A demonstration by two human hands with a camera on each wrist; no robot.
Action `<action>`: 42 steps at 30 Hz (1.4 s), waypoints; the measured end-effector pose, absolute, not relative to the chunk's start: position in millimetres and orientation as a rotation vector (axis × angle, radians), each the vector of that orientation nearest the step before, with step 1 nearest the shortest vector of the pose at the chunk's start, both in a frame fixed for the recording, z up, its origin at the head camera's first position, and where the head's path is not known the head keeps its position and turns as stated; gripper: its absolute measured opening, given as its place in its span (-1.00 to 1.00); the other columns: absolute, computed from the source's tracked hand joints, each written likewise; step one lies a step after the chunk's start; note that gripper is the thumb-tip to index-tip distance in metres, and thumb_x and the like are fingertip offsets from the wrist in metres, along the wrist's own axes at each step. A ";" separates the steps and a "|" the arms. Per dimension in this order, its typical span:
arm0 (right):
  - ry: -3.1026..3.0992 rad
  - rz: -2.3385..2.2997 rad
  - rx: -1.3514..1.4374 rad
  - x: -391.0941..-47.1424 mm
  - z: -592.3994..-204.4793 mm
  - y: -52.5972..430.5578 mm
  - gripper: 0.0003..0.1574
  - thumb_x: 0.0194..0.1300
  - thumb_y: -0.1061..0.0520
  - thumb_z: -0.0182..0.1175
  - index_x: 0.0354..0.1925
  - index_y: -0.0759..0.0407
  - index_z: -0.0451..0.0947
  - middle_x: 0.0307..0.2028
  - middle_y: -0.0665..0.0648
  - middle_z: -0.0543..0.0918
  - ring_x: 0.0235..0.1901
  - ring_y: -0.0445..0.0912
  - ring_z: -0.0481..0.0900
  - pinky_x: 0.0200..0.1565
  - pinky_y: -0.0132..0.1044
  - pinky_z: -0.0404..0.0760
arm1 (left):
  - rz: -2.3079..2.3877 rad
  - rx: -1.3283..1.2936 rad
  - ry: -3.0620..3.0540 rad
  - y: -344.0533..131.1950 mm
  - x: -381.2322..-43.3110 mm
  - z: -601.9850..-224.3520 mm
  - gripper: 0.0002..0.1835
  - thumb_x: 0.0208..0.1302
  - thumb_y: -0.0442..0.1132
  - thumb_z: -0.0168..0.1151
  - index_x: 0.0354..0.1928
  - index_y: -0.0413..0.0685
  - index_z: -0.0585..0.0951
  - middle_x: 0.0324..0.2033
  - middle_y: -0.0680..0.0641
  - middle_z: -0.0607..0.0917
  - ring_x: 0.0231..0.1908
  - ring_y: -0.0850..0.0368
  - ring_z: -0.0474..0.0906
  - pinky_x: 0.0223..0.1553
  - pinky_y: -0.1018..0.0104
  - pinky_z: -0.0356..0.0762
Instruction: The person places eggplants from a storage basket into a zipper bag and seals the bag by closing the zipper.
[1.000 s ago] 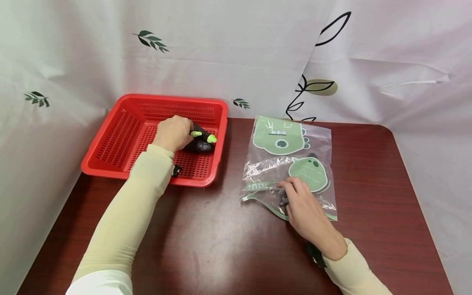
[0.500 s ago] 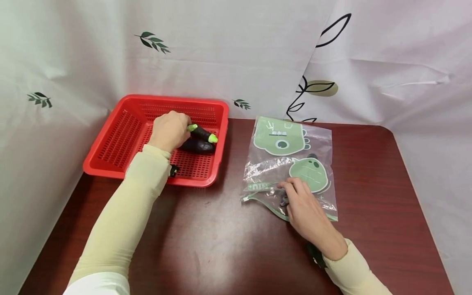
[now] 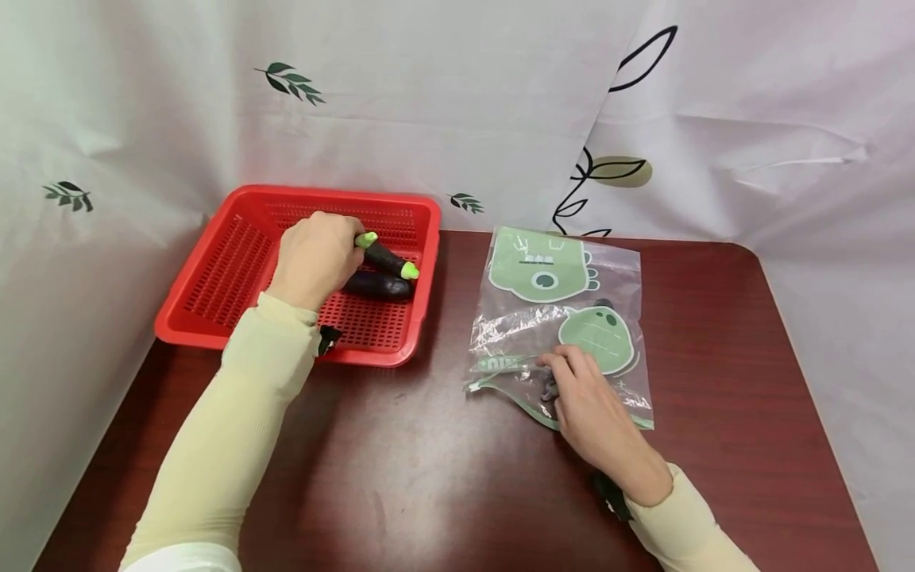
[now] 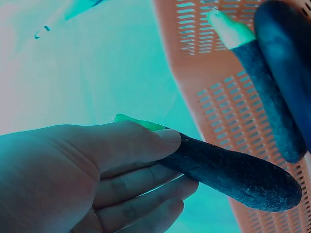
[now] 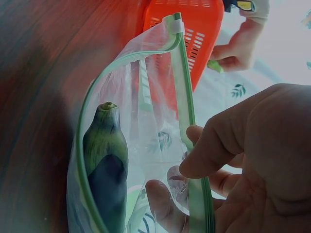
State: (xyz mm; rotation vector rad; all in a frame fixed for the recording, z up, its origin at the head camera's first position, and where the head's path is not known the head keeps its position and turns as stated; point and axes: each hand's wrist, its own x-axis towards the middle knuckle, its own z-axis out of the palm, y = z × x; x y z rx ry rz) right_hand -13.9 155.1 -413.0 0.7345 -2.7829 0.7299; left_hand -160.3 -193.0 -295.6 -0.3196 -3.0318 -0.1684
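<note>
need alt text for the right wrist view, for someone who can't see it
A right hand pinches the green zip edge of a clear plastic bag, its mouth open and an eggplant inside. Farther off, the left hand holds something with a green tip near a red basket.

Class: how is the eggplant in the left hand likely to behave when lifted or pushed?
The eggplant is probably stiff: the left hand grips it near its green stem end, and its body juts out without drooping. If pushed, it may roll in a curve: its body looks rounded and narrows toward the stem.
</note>
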 end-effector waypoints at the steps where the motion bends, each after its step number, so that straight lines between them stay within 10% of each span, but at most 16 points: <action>1: -2.781 0.729 0.735 -13.8 -412.8 155.0 -0.50 0.14 0.47 -0.05 0.04 0.25 0.50 0.01 0.22 0.46 -0.08 0.13 0.44 -0.06 -0.05 0.52 | -0.174 -0.326 -3.019 -192.9 -157.8 -294.8 -0.92 0.21 -0.37 0.29 -0.31 -0.10 0.73 -0.46 -0.16 0.70 -0.47 -0.20 0.58 -0.49 -0.12 0.49; 42: -2.749 0.719 0.763 -15.1 -412.5 155.3 -0.52 0.15 0.48 -0.04 0.03 0.28 0.50 -0.02 0.23 0.47 -0.08 0.14 0.44 -0.05 -0.05 0.51 | -0.672 -0.221 -2.460 -163.8 -91.6 -322.0 -0.72 0.13 -0.34 0.37 -0.08 -0.19 0.74 -0.21 -0.17 0.78 -0.31 -0.14 0.70 -0.31 0.00 0.53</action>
